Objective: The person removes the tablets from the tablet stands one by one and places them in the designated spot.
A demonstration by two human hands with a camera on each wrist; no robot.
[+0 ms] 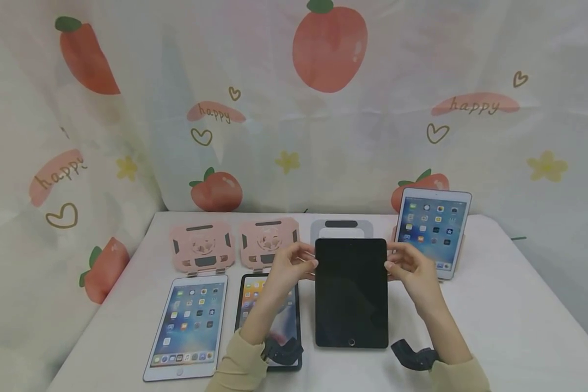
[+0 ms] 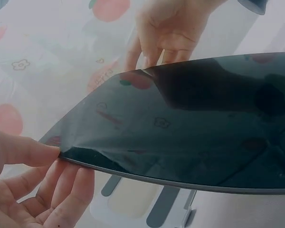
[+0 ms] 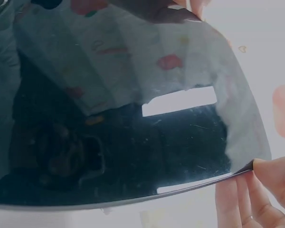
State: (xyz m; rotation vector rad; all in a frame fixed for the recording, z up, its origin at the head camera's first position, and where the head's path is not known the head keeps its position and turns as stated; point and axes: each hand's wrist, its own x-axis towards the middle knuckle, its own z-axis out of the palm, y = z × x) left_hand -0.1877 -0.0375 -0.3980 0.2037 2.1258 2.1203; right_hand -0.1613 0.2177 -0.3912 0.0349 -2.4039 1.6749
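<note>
A black tablet (image 1: 351, 294) with a dark screen and a round home button at its lower edge stands upright between my hands, screen facing me. My left hand (image 1: 293, 264) pinches its left edge near the top corner, thumb on the front and fingers behind. At the opposite edge my right hand (image 1: 411, 267) grips it the same way. Behind the tablet is a grey-white stand (image 1: 365, 226) with a dark pad on top, mostly hidden in the head view. Part of that stand (image 2: 133, 202) shows under the tablet's edge in the left wrist view.
Left of the tablet are two pink stands (image 1: 181, 253) (image 1: 294, 231). In front of them lie a white tablet (image 1: 186, 326) and a black-rimmed tablet (image 1: 284, 326), partly behind my left forearm. Another white tablet (image 1: 431, 228) leans upright at right. A fruit-print curtain (image 1: 264, 65) hangs behind the table.
</note>
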